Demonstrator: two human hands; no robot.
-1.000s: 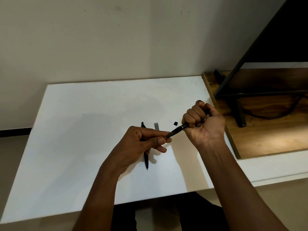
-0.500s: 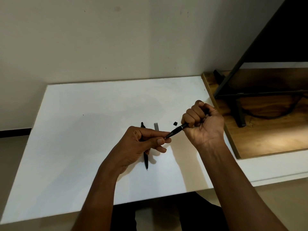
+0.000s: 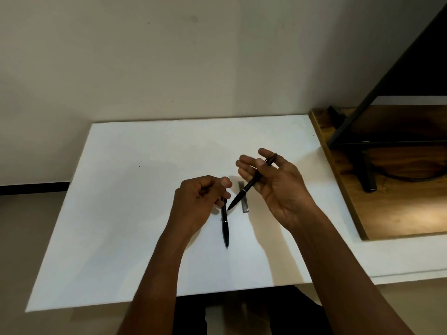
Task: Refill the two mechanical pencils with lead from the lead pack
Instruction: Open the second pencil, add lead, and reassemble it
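My right hand (image 3: 283, 189) is palm up over the white table (image 3: 135, 213), fingers loosely spread. It holds a black mechanical pencil (image 3: 242, 193) that slants down and left across its fingers, tip low. My left hand (image 3: 200, 201) hovers just left of that tip, fingers curled and thumb pressed on the forefinger; nothing shows between them. A second black pencil (image 3: 225, 228) lies on the table, its upper end hidden under my left hand. The slim grey lead pack (image 3: 244, 206) lies flat between my hands, partly crossed by the held pencil.
A wooden board (image 3: 387, 213) adjoins the table's right edge, carrying a black metal stand (image 3: 367, 172) and a dark cable (image 3: 406, 177). A pale wall rises behind the table. My knees show below the near edge.
My right hand has opened from a fist and turned palm up, still with the pencil. My left hand has let go of the pencil's tip and drawn back to the left.
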